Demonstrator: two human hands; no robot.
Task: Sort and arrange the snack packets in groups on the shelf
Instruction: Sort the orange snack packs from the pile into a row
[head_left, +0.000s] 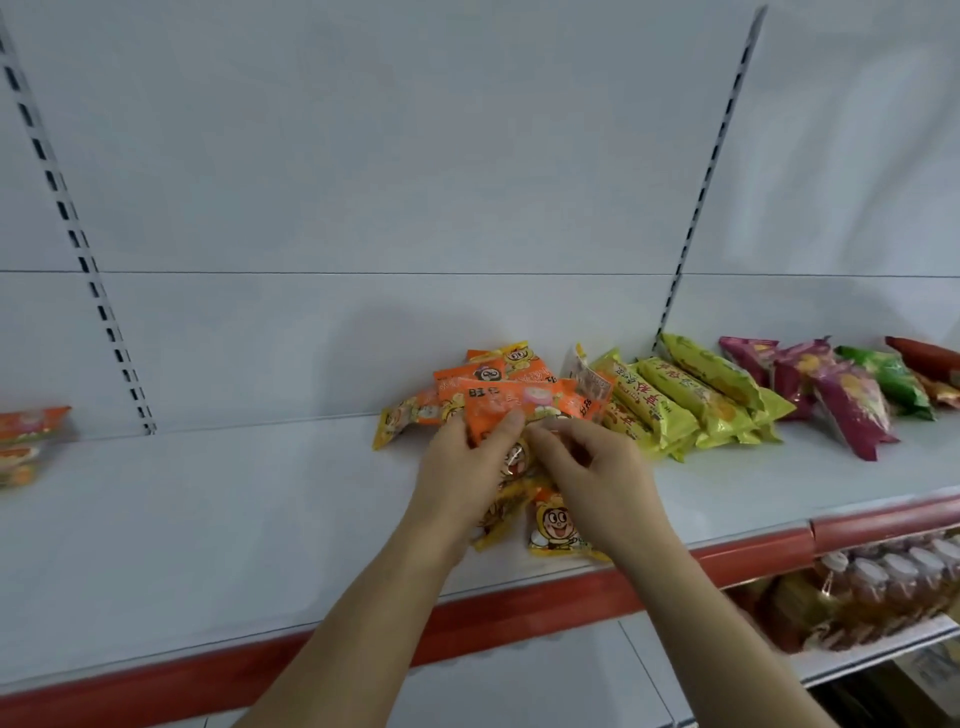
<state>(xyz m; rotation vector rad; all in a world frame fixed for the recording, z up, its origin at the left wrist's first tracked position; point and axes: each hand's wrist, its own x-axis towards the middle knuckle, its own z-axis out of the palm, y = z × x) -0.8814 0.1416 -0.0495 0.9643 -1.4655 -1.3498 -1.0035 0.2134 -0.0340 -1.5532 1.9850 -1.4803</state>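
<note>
A heap of small orange and yellow snack packets lies mid-shelf against the back panel. My left hand pinches an orange packet at its lower edge, thumb on top. My right hand is beside it, fingers curled over a packet in the heap; what it holds is hidden. A yellow cartoon-face packet lies under my right wrist near the shelf's front. Yellow-green packets are grouped to the right, then purple packets and a green packet.
The white shelf has a red front strip. A few orange packets sit at the far left edge. Slotted uprights run up the back panel. Bottles stand on the lower shelf at right.
</note>
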